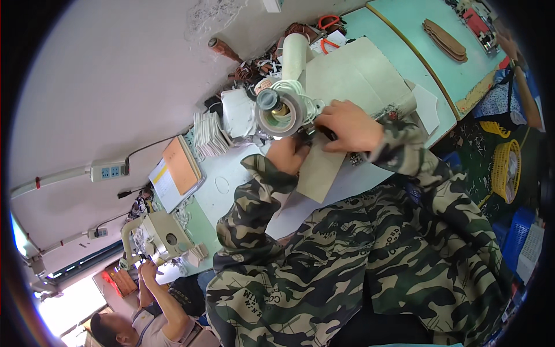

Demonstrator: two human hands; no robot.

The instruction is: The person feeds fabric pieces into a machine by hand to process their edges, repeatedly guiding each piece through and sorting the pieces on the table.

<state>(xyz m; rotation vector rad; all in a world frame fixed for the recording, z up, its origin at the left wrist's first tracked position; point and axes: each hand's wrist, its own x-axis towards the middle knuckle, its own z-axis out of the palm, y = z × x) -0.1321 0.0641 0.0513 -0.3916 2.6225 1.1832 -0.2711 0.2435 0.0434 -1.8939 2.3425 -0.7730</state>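
Both my hands are at the working end of a cream sewing machine (363, 75). My left hand (285, 155) is close beside the needle area, its fingertips hidden in shadow. From the other side my right hand (350, 126) reaches in, fingers bent and closed around a dark piece that is mostly hidden. Between and below the hands lies a flat tan sheet (321, 174), card or leather, touching the right fingers. A roll of tape (280, 113) and a coil of white cord (292, 89) sit on the machine head just beyond my hands.
Stacked white pieces (209, 134) and a notebook (181, 166) lie to the left. Orange-handled scissors (329, 45) are behind the machine. Brown cut pieces (444, 40) rest on the far right table; a yellow basket (506, 170) stands below. Another person (159, 315) works at a machine (159, 237) lower left.
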